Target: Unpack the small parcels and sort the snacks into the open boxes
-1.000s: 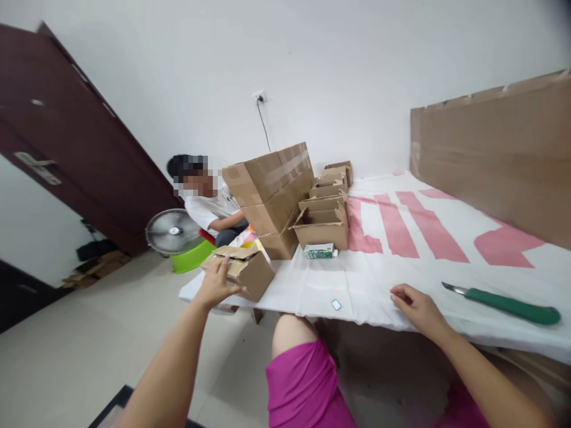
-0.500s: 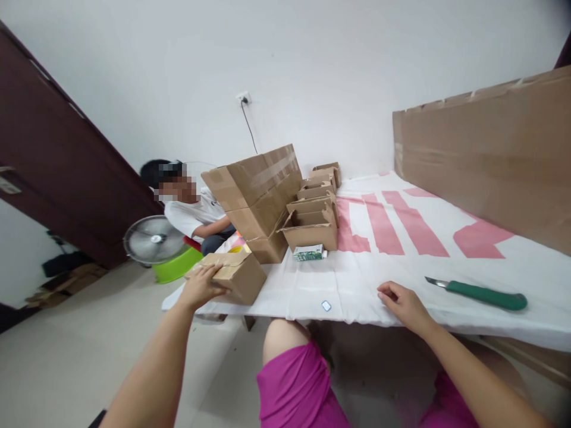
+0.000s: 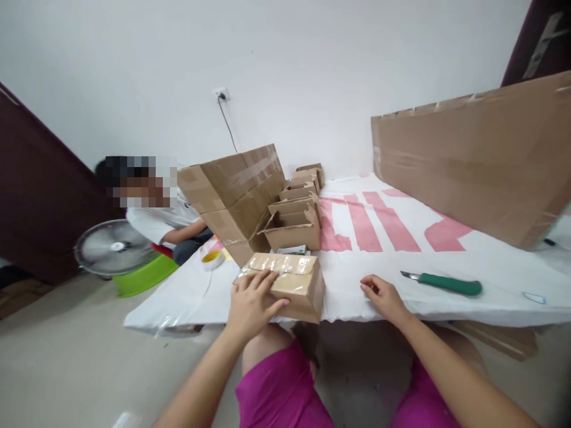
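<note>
A small taped cardboard box [image 3: 292, 288] stands at the table's front edge. My left hand [image 3: 254, 300] holds its left end, fingers over the top and thumb on the near side. Partly hidden behind this box is a small green-and-white carton [image 3: 293, 249]. My right hand [image 3: 381, 295] rests on the cloth to the right of the box, apart from it. Its fingers are curled in and nothing shows between them. A green-handled utility knife [image 3: 448, 283] lies to the right of that hand, blade pointing toward it.
Open cardboard boxes [image 3: 292, 232] run in a row beside stacked closed cartons [image 3: 236, 196]. A tape roll [image 3: 213, 259] lies at left. A large cardboard panel [image 3: 473, 160] stands at right. Someone in a white shirt [image 3: 156, 220] sits beyond the table corner, near a fan [image 3: 116, 246].
My left hand has brought the small box rightward along the table edge, in front of the green-and-white carton. The tape roll has come into fuller view. My right hand stays near the knife.
</note>
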Motion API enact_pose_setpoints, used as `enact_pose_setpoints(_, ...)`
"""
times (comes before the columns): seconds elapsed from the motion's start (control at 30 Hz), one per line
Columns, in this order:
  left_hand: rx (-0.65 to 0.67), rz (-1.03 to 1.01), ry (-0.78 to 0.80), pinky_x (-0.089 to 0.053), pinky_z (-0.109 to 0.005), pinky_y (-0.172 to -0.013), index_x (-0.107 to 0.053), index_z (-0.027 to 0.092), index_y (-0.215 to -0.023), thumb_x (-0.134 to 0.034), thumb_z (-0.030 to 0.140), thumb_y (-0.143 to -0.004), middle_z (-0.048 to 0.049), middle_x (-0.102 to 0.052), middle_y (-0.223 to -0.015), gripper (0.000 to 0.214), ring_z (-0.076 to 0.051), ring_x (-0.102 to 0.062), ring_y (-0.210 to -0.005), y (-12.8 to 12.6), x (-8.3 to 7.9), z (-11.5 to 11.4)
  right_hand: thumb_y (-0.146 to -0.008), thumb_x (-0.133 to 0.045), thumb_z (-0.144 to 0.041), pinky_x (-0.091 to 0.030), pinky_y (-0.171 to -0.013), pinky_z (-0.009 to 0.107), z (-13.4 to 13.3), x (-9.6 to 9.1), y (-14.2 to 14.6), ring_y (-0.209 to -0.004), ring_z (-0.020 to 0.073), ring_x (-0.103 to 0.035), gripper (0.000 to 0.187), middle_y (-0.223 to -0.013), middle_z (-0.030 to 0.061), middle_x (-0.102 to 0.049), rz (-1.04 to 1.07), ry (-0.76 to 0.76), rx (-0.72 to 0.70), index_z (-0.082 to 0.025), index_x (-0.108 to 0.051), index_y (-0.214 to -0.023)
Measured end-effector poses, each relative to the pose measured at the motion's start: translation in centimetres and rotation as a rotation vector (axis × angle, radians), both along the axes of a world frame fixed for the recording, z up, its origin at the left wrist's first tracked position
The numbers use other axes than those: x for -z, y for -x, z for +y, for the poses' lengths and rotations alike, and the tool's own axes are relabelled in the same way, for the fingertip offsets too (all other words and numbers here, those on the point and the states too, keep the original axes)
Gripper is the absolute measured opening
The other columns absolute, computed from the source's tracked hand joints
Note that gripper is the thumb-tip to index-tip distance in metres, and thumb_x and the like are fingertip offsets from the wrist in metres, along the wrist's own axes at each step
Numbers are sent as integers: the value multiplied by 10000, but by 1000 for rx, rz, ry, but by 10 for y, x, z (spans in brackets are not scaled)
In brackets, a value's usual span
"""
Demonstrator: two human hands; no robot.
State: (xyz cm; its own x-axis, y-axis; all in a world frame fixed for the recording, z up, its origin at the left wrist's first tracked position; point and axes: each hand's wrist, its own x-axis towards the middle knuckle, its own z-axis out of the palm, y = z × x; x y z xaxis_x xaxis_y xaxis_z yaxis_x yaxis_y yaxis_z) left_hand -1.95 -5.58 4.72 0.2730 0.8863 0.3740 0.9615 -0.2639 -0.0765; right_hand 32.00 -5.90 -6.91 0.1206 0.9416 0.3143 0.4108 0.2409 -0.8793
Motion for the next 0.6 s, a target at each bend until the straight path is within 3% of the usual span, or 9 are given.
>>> enact_pose_setpoints(0.2, 230, -105, -179, -347, -476, -949, -597, 222, -1244, -617, 544, -806, -85, -614, -1308, 545, -323, -522, -1111, -94, 13, -19, -887, -388, -557, -493, -828, 365, 3, 9, -7, -941, 234, -631, 443, -999, 108, -695, 154, -97, 233, -181, -595, -995)
enact_pose_setpoints(0.33, 313, -114, -270, -388, -457, -846, -603, 157, -1210, -576, 505, -847, -115, -628, -1279, 504, -316, -562, -1029, -143, 16, -32, -902, -310, -577, -516, -813, 363, 5, 13, -13, -934, 227, -635, 474, -1001, 89, -685, 196, -135, 311, -196, -566, -1019)
enact_pose_setpoints(0.47, 309, -94, -277, -402, -435, -780, -601, 150, -1202, -591, 492, -837, -142, -627, -1259, 500, -322, -579, -996, -166, 14, -36, -868, -385, -564, -532, -742, 374, 2, 2, -41, -835, 229, -646, 438, -957, 85, -691, 124, -143, 319, -201, -576, -1023)
enact_pose_setpoints(0.6, 324, -147, -264, -409, -419, -788, -608, 156, -1179, -646, 478, -800, -148, -633, -1225, 499, -310, -585, -1003, -167, 13, -32, -752, -593, -475, -436, -942, 468, -10, -15, -98, -1031, 295, -586, 308, -1031, 102, -684, -152, -159, 316, -216, -667, -902)
